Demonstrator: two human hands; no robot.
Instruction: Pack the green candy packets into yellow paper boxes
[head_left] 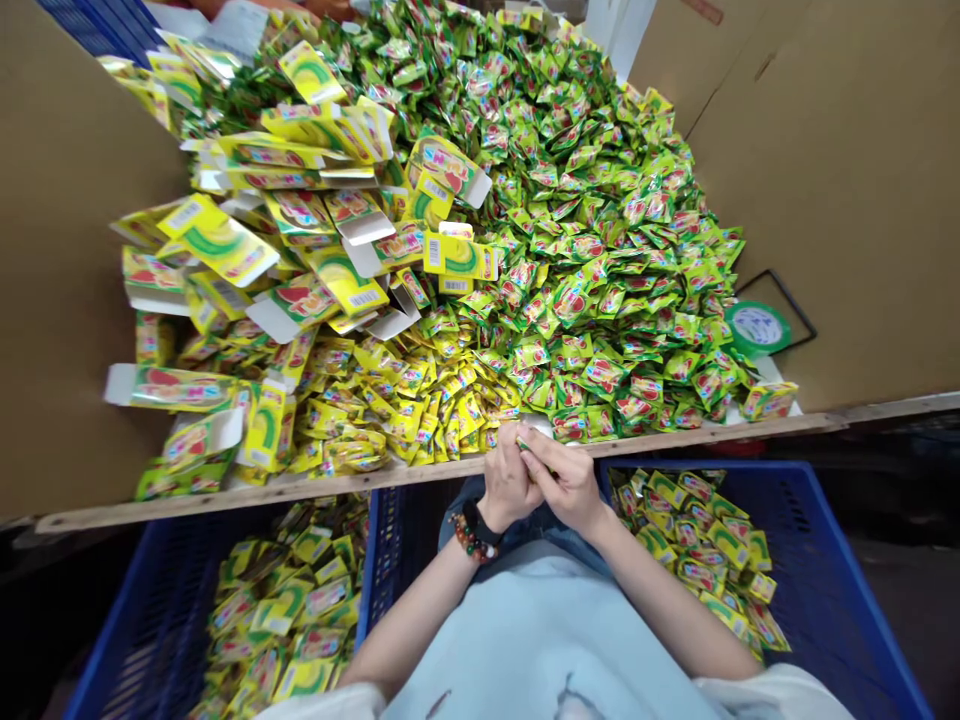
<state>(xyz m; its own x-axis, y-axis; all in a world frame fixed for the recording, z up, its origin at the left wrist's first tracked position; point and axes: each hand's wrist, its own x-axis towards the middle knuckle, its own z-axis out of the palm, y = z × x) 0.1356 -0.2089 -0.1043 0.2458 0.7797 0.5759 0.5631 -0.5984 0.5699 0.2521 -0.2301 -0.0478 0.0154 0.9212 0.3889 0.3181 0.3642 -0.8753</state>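
Note:
My left hand (508, 482) and my right hand (571, 482) meet just behind the wooden table edge (420, 470). Between their fingertips they pinch a small green and yellow sachet (526, 447), mostly hidden by my fingers. A huge heap of small green foil sachets (592, 270) fills the table ahead, with yellow sachets (405, 410) piled nearer my hands. Flat-opened yellow printed cartons (300, 240) lie over the heap's left side. A beaded bracelet and a dark wristband (474, 532) circle my left wrist.
Blue plastic crates (795, 510) stand on both sides of my lap, each holding yellow-green boxes (697, 550). Cardboard walls (832, 200) flank the table. A round green and white roll (757, 328) sits at the right, beside a dark wire frame.

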